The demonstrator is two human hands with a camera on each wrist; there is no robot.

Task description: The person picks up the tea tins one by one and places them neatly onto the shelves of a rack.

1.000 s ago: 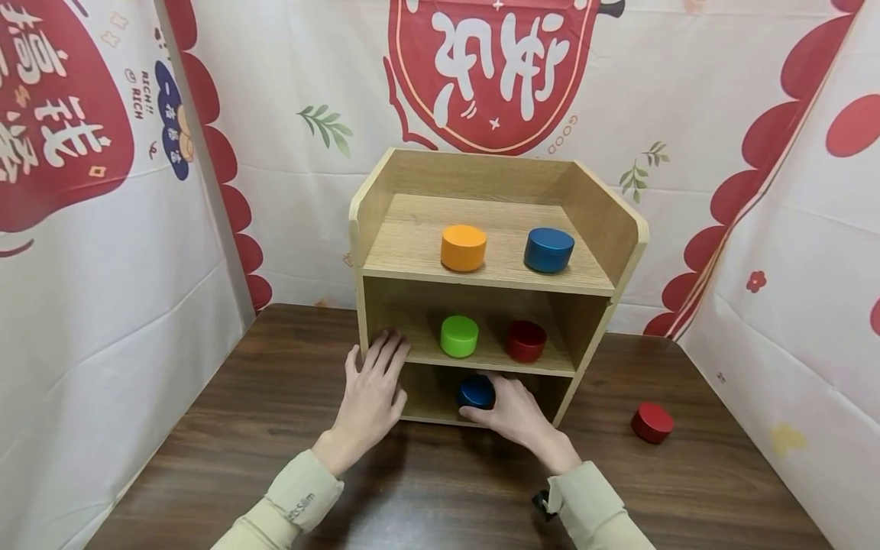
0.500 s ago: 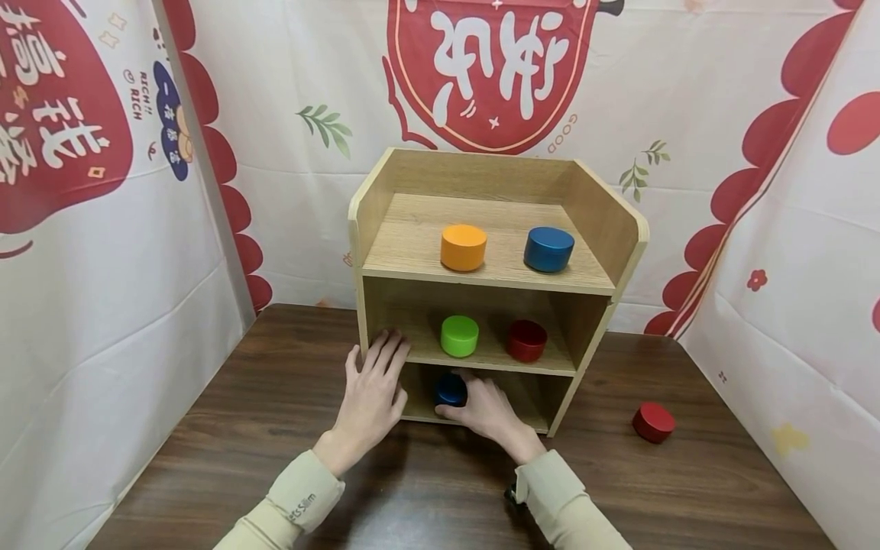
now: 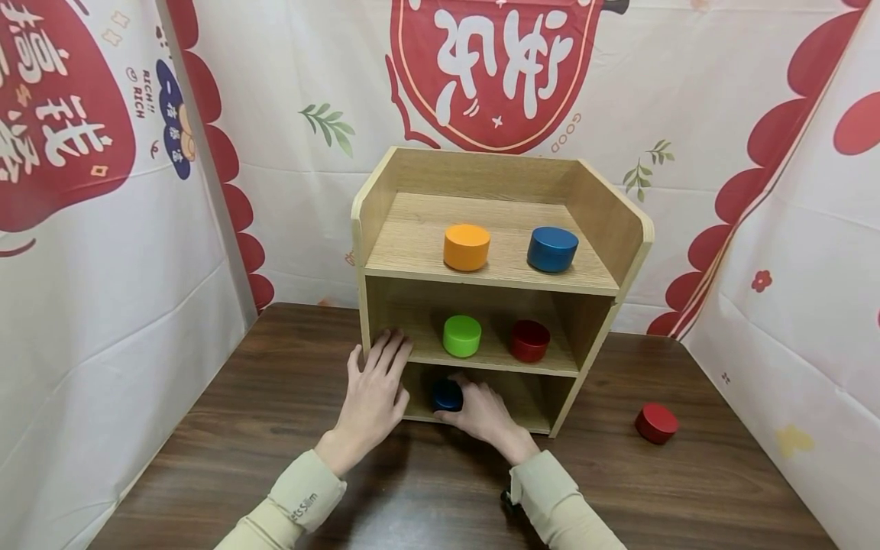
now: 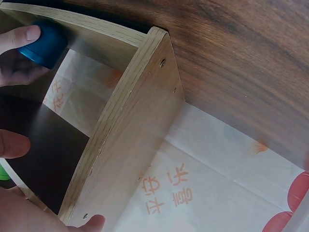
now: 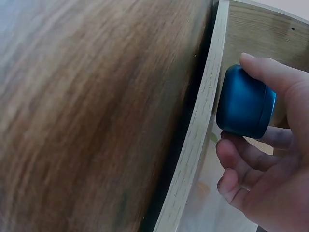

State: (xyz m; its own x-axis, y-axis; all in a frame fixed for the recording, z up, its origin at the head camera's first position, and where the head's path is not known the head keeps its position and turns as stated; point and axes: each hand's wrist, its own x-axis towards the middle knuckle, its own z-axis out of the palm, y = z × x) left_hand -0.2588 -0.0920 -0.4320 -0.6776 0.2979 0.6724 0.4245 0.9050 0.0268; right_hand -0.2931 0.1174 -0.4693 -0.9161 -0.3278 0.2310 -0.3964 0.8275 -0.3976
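Observation:
In the head view, a small wooden shelf unit point(image 3: 488, 283) stands on the dark table. My right hand point(image 3: 484, 410) grips a dark blue round tin point(image 3: 448, 395) inside the bottom compartment, left of its middle. Thumb and fingers pinch the tin point(image 5: 244, 101) from opposite sides in the right wrist view, close to the bottom board's front edge. My left hand point(image 3: 371, 393) rests on the unit's left front, fingers extended at the middle shelf and one fingertip against the outer side panel point(image 4: 130, 130). A green tin point(image 3: 462, 336) and a dark red tin point(image 3: 530, 341) sit on the middle shelf.
On the top shelf are an orange tin point(image 3: 467, 247) and a blue tin point(image 3: 553, 249). Another red tin point(image 3: 656, 423) lies on the table point(image 3: 275, 397) to the right of the unit. Printed white cloth point(image 3: 275, 191) hangs behind and at both sides.
My right hand has shifted left along the bottom compartment with the blue tin in its grip. The left hand stays in place against the unit.

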